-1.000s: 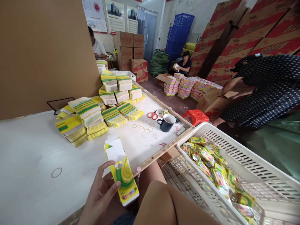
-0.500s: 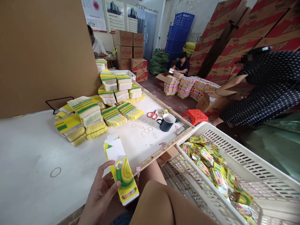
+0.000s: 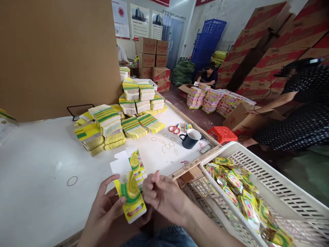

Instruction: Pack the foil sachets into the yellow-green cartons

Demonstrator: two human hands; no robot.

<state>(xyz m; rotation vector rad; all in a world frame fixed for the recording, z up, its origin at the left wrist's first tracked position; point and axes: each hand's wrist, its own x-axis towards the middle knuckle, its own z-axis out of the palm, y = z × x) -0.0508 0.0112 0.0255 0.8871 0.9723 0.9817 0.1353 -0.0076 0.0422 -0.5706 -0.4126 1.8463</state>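
My left hand (image 3: 108, 204) grips a yellow-and-green printed paper carton (image 3: 132, 197) over the table's near edge, thumb on its front. The carton's white flap (image 3: 119, 161) and a printed side panel (image 3: 137, 164) stand spread apart at its upper end. Just right of the carton is my right hand (image 3: 164, 195), its fingers curled and its thumb raised, with nothing visible in it. Whether its fingertips touch the carton's edge I cannot tell. Beyond both hands, stacks of flat yellow-and-green cartons (image 3: 106, 120) lie on the white table (image 3: 46, 171).
On the table are a dark mug (image 3: 190, 139), red-handled scissors (image 3: 174, 129) and several rubber bands (image 3: 72, 181). At the right, a white plastic crate (image 3: 277, 171) holds yellow packets (image 3: 249, 206). A red stool (image 3: 222, 134) and a bending person (image 3: 295, 99) are beyond it.
My right hand has come into view beside the carton. The carton's upper panels have spread apart in my left hand. The whole view has shifted, with the scene moving rightward.
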